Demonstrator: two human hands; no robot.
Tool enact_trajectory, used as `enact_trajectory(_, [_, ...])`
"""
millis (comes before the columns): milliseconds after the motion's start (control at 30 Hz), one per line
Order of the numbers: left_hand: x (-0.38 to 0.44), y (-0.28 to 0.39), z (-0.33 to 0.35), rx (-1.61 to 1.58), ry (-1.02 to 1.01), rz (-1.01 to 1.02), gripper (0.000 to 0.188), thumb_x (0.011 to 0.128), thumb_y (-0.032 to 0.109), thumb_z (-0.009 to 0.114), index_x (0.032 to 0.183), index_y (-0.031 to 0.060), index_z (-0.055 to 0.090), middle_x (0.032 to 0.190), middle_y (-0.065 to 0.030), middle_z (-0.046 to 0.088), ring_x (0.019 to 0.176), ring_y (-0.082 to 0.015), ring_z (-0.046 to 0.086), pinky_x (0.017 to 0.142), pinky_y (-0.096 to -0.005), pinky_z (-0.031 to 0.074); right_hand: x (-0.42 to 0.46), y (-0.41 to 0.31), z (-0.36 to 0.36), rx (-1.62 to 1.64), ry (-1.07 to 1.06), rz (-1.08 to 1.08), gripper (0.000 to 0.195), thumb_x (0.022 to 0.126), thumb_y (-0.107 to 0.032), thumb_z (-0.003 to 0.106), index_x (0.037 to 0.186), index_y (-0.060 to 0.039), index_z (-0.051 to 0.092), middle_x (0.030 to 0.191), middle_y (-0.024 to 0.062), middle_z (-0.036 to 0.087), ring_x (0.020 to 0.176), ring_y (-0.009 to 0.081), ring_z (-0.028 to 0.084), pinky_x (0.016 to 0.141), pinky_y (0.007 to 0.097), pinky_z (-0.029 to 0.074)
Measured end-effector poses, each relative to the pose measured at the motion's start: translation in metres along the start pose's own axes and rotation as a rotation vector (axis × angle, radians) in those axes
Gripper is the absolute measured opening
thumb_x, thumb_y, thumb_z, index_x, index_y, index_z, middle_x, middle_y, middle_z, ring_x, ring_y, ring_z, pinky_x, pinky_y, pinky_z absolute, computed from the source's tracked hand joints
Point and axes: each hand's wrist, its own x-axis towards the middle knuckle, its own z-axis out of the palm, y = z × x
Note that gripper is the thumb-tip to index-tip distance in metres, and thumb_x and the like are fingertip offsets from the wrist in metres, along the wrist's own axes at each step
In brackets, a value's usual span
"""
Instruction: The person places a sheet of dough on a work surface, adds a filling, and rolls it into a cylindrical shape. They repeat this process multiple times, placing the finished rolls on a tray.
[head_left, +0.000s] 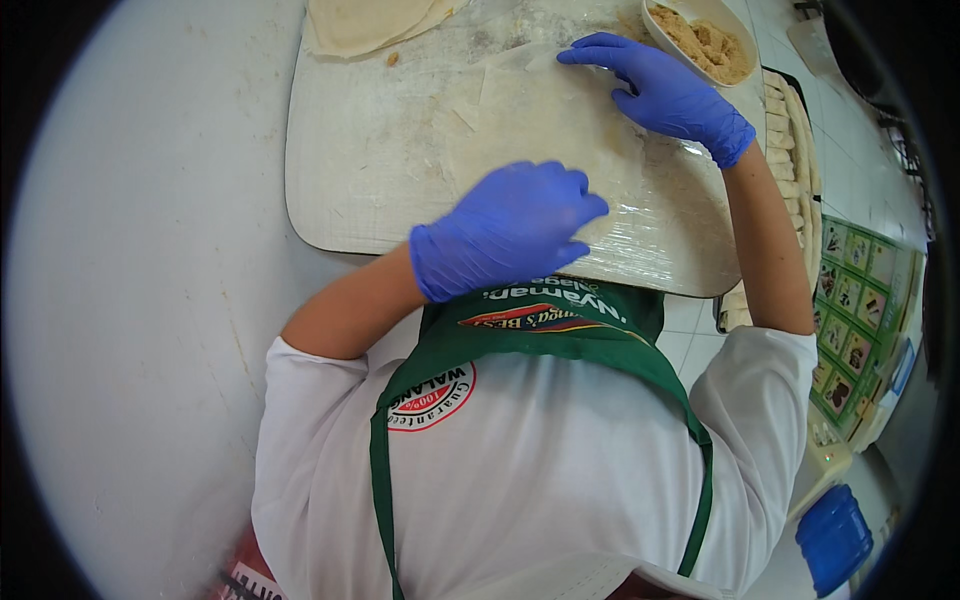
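Observation:
A thin, pale sheet of dough or wrapper (544, 124) lies flat on a large, rounded, plastic-covered board (352, 172) before me. My left hand (506, 229), in a blue glove, is over the sheet's near part with its fingers curled. Its fingertips are partly hidden, so whether they pinch the sheet's near edge is unclear. My right hand (652, 90), gloved the same way, reaches to the sheet's far right corner, fingertips touching it and thumb apart. Just beyond that hand stands a white bowl (739, 26) of light-brown crumbly filling (701, 41).
Several more wrapper sheets (375, 26) lie stacked at the board's far left. Right of the board, a dark-edged tray (802, 86) holds rows of pale rolls (780, 142). A green printed box or panel (859, 315) and a blue plastic object (834, 540) are farther right. A white wall or surface (150, 262) borders the left.

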Motion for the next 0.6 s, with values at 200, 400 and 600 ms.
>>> enact_trajectory(200, [0.005, 0.006, 0.028, 0.104, -0.071, 0.021, 0.028, 0.083, 0.009, 0.067, 0.111, 0.0076, 0.066, 0.095, -0.0111, 0.064, 0.089, -0.0300, 0.065, 0.080, -0.0427, 0.053, -0.006, 0.006, 0.002, -0.048, 0.045, -0.002, 0.072, 0.078, 0.012, 0.051, 0.144, -0.0164, 0.057, 0.146, 0.0054, 0.056, 0.111, 0.0275, 0.065, 0.094, 0.0354, 0.053])
enact_trajectory(400, [0.015, 0.014, 0.029, 0.110, 0.010, 0.062, 0.028, 0.081, 0.007, 0.066, 0.109, 0.0081, 0.067, 0.094, -0.0111, 0.064, 0.089, -0.0295, 0.065, 0.078, -0.0409, 0.053, -0.011, 0.009, 0.001, -0.154, 0.076, 0.002, 0.074, 0.078, 0.012, 0.049, 0.146, -0.0188, 0.056, 0.150, 0.0044, 0.054, 0.116, 0.0301, 0.065, 0.096, 0.0373, 0.054])
enact_trajectory(600, [0.015, 0.015, 0.036, 0.011, -0.003, 0.055, 0.024, 0.086, 0.008, 0.065, 0.109, 0.0081, 0.068, 0.095, -0.0113, 0.064, 0.092, -0.0299, 0.065, 0.080, -0.0422, 0.053, -0.021, 0.009, 0.002, -0.184, 0.109, 0.055, 0.077, 0.077, 0.013, 0.048, 0.146, -0.0214, 0.056, 0.151, 0.0040, 0.053, 0.118, 0.0300, 0.064, 0.095, 0.0367, 0.054])
